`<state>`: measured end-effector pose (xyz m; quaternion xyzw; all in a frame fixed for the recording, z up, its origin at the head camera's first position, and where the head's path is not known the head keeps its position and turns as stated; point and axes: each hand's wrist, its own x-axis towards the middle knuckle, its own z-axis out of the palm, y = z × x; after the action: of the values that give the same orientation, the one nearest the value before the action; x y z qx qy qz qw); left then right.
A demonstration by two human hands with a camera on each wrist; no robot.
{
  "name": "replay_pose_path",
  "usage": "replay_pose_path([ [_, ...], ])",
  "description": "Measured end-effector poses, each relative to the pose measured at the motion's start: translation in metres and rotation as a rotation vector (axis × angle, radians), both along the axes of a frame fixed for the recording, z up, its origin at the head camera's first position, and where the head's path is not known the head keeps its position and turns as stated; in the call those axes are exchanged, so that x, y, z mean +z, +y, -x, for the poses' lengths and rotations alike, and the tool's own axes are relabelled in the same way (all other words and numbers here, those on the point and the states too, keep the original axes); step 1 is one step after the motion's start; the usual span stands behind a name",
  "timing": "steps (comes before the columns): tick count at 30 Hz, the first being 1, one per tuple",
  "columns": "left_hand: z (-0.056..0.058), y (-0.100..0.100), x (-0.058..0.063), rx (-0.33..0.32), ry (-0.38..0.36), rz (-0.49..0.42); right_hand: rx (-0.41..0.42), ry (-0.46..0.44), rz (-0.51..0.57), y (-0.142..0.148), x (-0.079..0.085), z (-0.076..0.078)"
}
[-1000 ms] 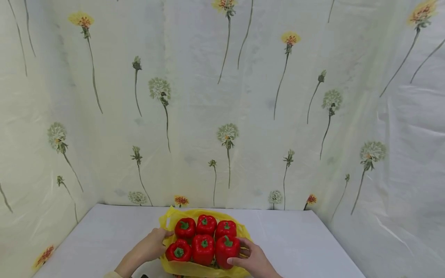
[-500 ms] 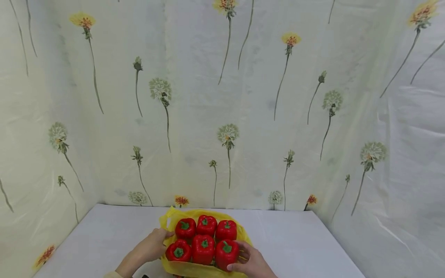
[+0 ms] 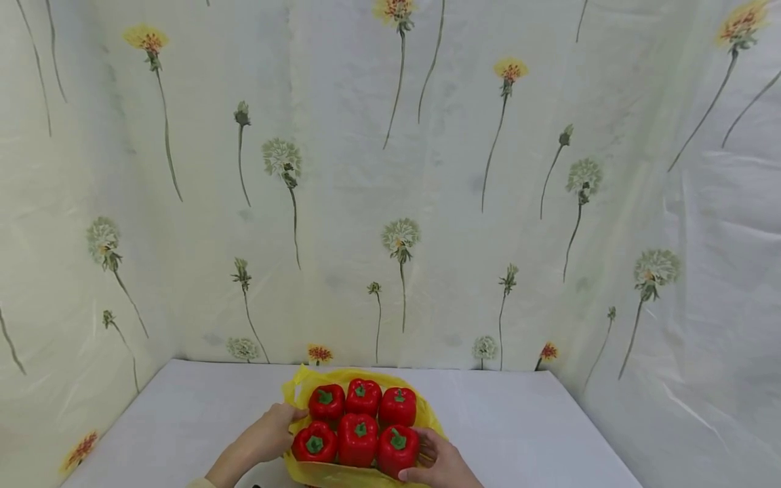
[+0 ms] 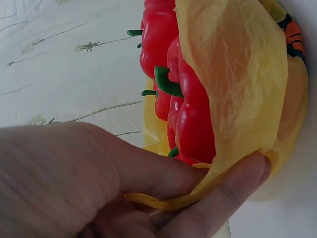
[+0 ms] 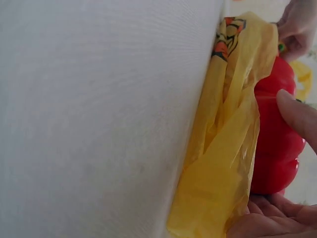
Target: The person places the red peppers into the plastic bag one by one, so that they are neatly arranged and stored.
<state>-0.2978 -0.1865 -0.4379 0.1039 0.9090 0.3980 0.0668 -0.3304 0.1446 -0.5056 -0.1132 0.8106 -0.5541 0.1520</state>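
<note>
Red bell peppers with green stems, several of them, stand in two rows inside a yellow plastic bag (image 3: 342, 473) with its mouth spread wide. At the bag's left side, my left hand (image 3: 274, 432) holds the rim; the left wrist view has the thin plastic edge (image 4: 195, 194) running between the fingers. My right hand (image 3: 444, 461) grips the front right bell pepper (image 3: 396, 455), thumb on its near face and fingers round its right side. The right wrist view shows this red pepper (image 5: 278, 144) half behind the bag's wall, its lower part hidden.
The bag rests on a white table (image 3: 506, 427), whose surface extends to both sides. A pale curtain (image 3: 439, 298) printed with dandelions hangs behind the table and along its sides. A small dark thing (image 3: 256, 486) shows at the bottom edge, too cropped to identify.
The front right bell pepper has come down and slightly toward me into the bag, my right hand moving with it. My left hand has stayed at the bag's left rim.
</note>
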Motion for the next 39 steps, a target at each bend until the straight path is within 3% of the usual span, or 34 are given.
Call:
replay_pose_path([
  [10,0.000,0.001,0.001,-0.009,0.025,0.028,0.085,-0.018,0.000,0.005,0.003,0.000],
  [19,-0.002,0.000,0.002,0.000,0.035,0.047,0.091,-0.004,-0.031,0.003,0.006,0.000],
  [28,-0.003,-0.001,0.004,0.015,-0.010,0.023,0.145,0.005,-0.038,0.013,0.010,0.001],
  [33,-0.007,-0.004,0.012,-0.014,0.010,0.086,0.125,0.043,-0.081,0.023,0.026,0.001],
  [39,-0.016,-0.014,0.029,-0.125,0.064,0.140,0.102,0.117,-0.111,0.032,0.046,-0.003],
])
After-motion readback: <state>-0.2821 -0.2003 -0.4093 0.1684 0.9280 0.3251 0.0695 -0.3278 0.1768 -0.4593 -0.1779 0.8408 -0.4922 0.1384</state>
